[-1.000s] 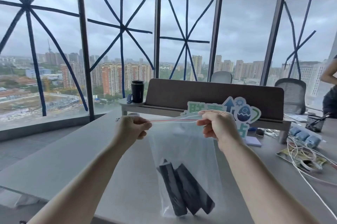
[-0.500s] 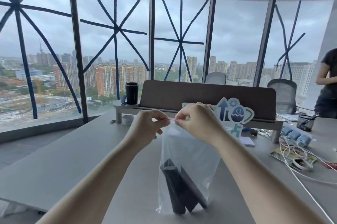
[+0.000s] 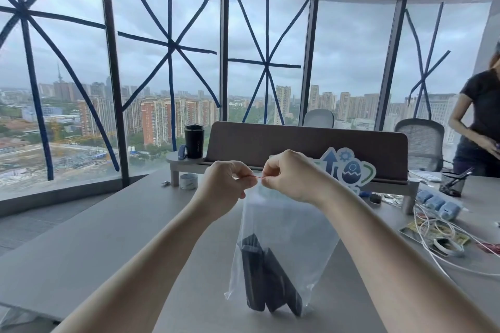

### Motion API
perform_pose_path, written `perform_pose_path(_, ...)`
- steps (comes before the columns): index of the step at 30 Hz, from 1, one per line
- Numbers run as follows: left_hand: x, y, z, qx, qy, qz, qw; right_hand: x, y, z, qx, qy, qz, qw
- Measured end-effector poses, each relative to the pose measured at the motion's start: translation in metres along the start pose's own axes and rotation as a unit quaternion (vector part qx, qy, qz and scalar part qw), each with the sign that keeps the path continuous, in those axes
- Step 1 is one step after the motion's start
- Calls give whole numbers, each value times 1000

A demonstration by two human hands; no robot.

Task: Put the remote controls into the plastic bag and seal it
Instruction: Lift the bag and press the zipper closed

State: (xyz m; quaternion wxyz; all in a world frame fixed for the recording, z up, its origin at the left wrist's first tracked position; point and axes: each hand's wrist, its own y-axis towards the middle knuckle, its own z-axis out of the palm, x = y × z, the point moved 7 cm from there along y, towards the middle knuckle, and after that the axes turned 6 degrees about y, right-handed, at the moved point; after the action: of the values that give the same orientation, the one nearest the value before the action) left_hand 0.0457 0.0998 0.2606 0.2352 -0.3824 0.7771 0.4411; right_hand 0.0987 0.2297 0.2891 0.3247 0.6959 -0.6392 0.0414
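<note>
A clear plastic bag (image 3: pixel 292 227) hangs in front of me above the grey table (image 3: pixel 89 246). Black remote controls (image 3: pixel 266 282) lie in its bottom, leaning against one another. My left hand (image 3: pixel 226 186) and my right hand (image 3: pixel 289 177) both pinch the bag's red zip strip at the top. The two hands are close together, almost touching, near the left end of the strip. The bag's right upper part is hidden behind my right hand and wrist.
A brown desk divider (image 3: pixel 308 148) on a riser stands behind the bag, with a black tumbler (image 3: pixel 194 141) and a tape roll (image 3: pixel 188 181) at its left. Cables (image 3: pixel 443 240), blue pouches (image 3: pixel 435 201) and a pen cup (image 3: pixel 453 183) lie at right. A person (image 3: pixel 479 127) stands far right.
My right hand has slid left along the zip strip from the bag's right end until it is next to my left hand. The bag hangs narrower, and my view has turned right.
</note>
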Motion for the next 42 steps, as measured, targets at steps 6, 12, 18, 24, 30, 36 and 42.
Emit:
perform_pose_path(6,2,-1,2,-1,-19,-9,1000,3,-2,4,-14,0,-12,1000)
perform_pose_path(12,6,-3,3,-17,-13,4,1000,2,-3,9,-9,-15,-14,1000)
perform_pose_path(18,15,-2,-16,-100,-27,-3,995,-17,-15,-5,-32,-54,7,998)
perform_pose_path(24,30,-3,-27,-130,-32,-15,991,-34,-31,-11,-50,-70,11,996)
perform_pose_path(30,49,-6,-41,-154,-66,-44,985,-40,-44,-16,-52,-90,11,995)
perform_pose_path(36,55,-9,-51,-161,-89,-56,981,-33,-54,-25,-60,-104,3,993)
perform_pose_path(42,53,-12,-59,-165,-118,-62,977,-21,-59,-36,-68,-124,-15,990)
